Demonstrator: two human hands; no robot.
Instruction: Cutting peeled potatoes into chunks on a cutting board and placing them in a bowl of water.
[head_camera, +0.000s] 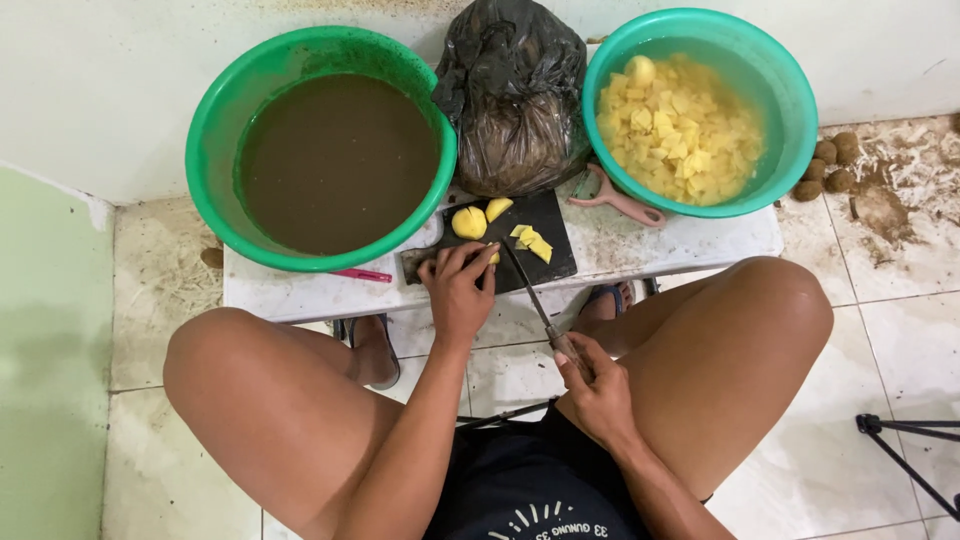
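Note:
My left hand (458, 290) rests on the front edge of a dark cutting board (545, 218), fingers curled over a small yellow potato piece. My right hand (592, 383) grips the handle of a knife (527, 283) whose blade points up onto the board, beside several cut yellow pieces (531, 241). A peeled potato half (468, 222) and a wedge (497, 208) lie farther back on the board.
The board sits on a low white table (690, 243). A green basin of brown water (330, 150) stands left, a teal basin of potato cubes (700, 110) right, a black plastic bag (512, 95) between. A pink peeler (622, 203) lies by the teal basin. Unpeeled potatoes (827, 165) and a tripod leg (910, 440) are on the floor.

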